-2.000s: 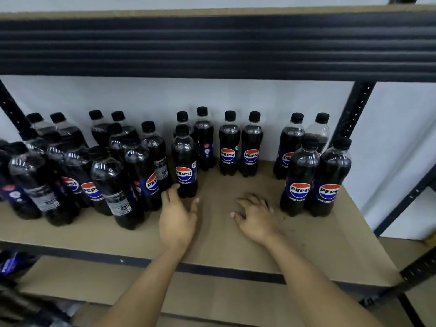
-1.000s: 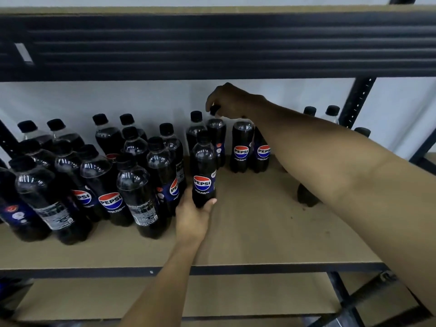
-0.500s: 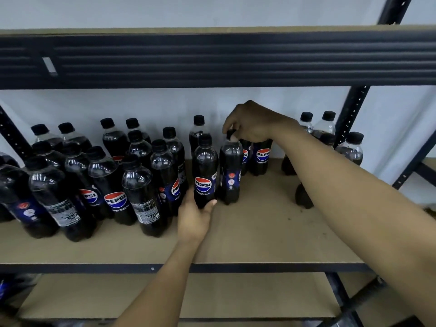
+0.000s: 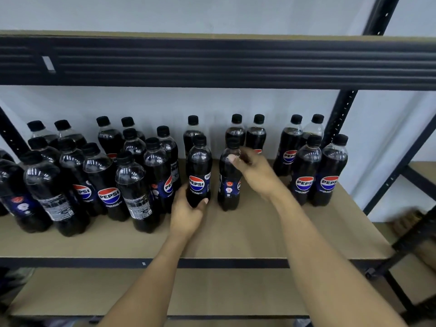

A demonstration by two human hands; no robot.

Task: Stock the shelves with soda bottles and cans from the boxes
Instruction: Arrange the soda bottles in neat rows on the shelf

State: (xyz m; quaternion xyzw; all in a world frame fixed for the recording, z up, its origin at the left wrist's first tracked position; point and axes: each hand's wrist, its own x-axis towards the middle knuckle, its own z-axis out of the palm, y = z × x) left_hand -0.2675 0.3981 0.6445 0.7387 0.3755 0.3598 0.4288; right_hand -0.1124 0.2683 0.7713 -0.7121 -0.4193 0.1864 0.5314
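Note:
Several black-capped Pepsi bottles stand on the brown middle shelf (image 4: 259, 232). My left hand (image 4: 186, 215) grips the base of one upright Pepsi bottle (image 4: 199, 171) at the shelf's centre. Just right of it stands a second Pepsi bottle (image 4: 227, 185), label turned sideways. My right hand (image 4: 257, 173) is at this bottle's shoulder, thumb on its front and fingers curled round its right side, slightly blurred. Both bottles rest on the shelf, a small gap between them.
A dense cluster of bottles (image 4: 94, 180) fills the shelf's left half. A group of bottles (image 4: 306, 166) stands at the right beside the black upright post (image 4: 339, 114). The upper shelf's black beam (image 4: 212, 62) hangs overhead. A lower shelf (image 4: 212, 293) lies below.
My right hand reached to the back row, brought a bottle forward by its cap, and set it beside the bottle in my left hand. It now sits lower, at the bottle's shoulder.

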